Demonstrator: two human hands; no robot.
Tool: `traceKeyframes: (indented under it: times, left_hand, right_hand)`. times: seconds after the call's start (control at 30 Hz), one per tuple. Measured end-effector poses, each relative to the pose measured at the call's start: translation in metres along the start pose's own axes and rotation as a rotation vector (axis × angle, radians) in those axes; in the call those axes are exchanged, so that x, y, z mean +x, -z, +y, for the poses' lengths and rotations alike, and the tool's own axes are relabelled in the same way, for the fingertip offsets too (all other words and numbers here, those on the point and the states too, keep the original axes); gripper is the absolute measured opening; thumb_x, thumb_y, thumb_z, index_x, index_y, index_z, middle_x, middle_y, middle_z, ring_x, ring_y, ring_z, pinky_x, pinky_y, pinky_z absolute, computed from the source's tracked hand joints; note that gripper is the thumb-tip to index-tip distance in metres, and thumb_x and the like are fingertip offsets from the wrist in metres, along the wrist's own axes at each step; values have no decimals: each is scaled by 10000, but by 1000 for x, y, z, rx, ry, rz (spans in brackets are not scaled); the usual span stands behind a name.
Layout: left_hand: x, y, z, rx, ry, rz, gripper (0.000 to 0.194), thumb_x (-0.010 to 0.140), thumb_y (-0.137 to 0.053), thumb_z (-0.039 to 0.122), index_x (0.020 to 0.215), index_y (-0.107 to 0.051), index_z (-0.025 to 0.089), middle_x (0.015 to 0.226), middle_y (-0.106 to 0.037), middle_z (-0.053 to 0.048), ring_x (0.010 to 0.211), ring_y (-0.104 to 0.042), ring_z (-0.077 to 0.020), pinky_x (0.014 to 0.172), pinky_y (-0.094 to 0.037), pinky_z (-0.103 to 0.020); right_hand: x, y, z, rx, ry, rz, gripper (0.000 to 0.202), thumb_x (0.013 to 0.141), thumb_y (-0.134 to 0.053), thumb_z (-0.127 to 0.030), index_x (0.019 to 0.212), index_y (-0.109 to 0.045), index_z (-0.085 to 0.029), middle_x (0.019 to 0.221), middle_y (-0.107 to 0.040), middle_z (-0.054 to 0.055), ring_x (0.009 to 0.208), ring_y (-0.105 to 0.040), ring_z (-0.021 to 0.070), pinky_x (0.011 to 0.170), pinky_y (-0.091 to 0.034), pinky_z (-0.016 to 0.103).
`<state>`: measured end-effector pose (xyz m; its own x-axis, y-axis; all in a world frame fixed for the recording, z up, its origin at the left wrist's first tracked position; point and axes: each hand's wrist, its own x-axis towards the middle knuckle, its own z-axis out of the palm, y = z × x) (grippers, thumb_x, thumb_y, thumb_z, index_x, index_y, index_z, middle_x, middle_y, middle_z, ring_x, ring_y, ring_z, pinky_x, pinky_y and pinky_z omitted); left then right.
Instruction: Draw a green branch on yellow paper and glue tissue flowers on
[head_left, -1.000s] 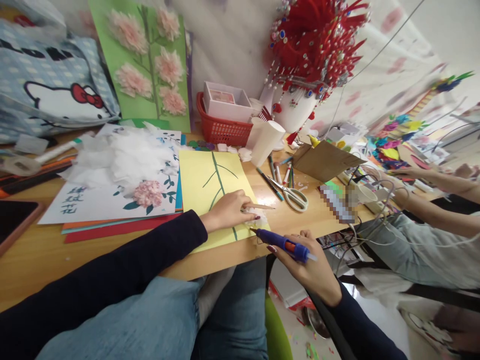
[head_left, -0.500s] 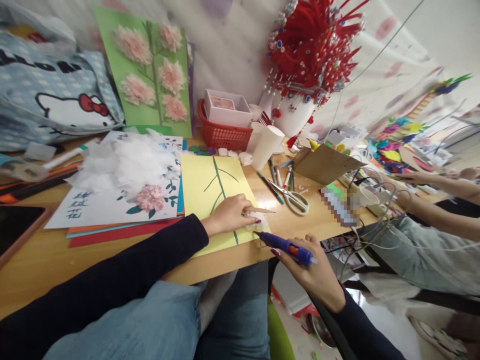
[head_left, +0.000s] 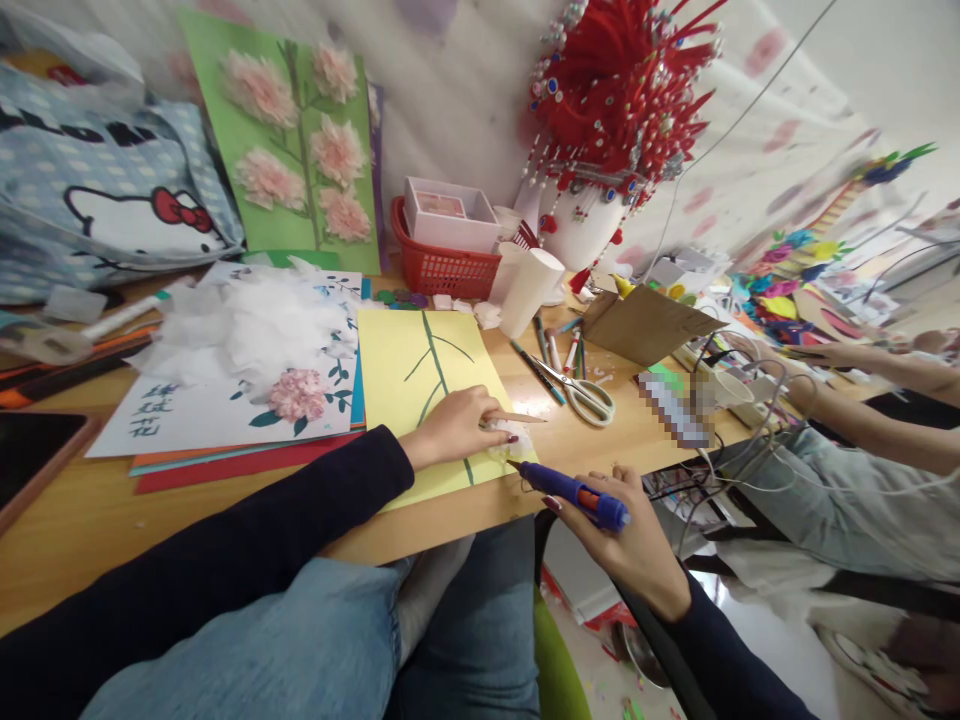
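My left hand (head_left: pixel 459 425) rests over the lower right of a yellow sheet (head_left: pixel 390 360) bearing a drawn green branch. Its fingers are closed on a thin wooden stick (head_left: pixel 517 416) with a pointed end. White tissue (head_left: pixel 516 440) lies by its fingertips. In my right hand (head_left: pixel 619 540) is a blue glue gun (head_left: pixel 574 492), its tip pointing left at the tissue, close to my left fingertips. Whether the tip touches the tissue I cannot tell.
White tissue (head_left: pixel 247 320) is heaped on a flower picture at left. Scissors (head_left: pixel 589 400) and pens lie to the right. Behind stand a red basket (head_left: pixel 450 272), a paper roll (head_left: pixel 531 293) and a cardboard piece (head_left: pixel 649 325). Another person's arms (head_left: pixel 840 410) are at far right.
The view has shifted slightly, moving the whole scene a little to the left. Both hands keep nearly the same pose, with the stick and glue gun still held.
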<state>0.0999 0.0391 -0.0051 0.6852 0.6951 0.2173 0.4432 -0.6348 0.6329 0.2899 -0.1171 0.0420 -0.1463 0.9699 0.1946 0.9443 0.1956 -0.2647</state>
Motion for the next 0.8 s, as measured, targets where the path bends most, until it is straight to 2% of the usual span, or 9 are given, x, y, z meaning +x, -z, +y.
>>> traceKeyframes:
  times: [0.13,0.33,0.47,0.63,0.8]
  left_hand:
    - [1,0,-1,-3,-3,-1,320,838,-747,457,743,-611,184,821,-592,-23,778,-609,-201,682,-430,-288]
    - [1,0,-1,-6,-6,-4,299,842,-744,434,746,-614,183,825,-589,-21,782,-606,-201,681,-428,-286]
    - [1,0,-1,-6,-2,-2,299,839,-741,430,741,-608,181,820,-581,-18,766,-599,-196,672,-422,-284]
    - [2,-1,-2,7,0,0,300,834,-739,421,725,-594,182,796,-563,-14,761,-588,-198,652,-401,-284]
    - [2,-1,-2,14,1,2,305,839,-724,422,708,-583,185,783,-556,-11,740,-580,-191,633,-386,-281]
  right_hand:
    - [0,0,0,16,-1,-4,527,963,-480,-611,638,-587,-210,579,-588,12,611,-548,189,764,-354,378]
    - [-3,1,4,13,-28,-20,546,973,-465,-604,593,-493,-213,534,-580,-1,554,-525,177,709,-319,369]
    - [-3,2,7,11,-27,-26,538,970,-483,-598,607,-523,-203,542,-583,-9,539,-504,165,727,-299,367]
    - [-1,-1,8,-16,-25,57,556,959,-485,-619,608,-545,-193,555,-550,-11,563,-505,151,778,-293,366]
    - [-2,-3,9,-21,-45,50,551,953,-496,-620,603,-535,-196,553,-551,-10,555,-488,149,738,-296,356]
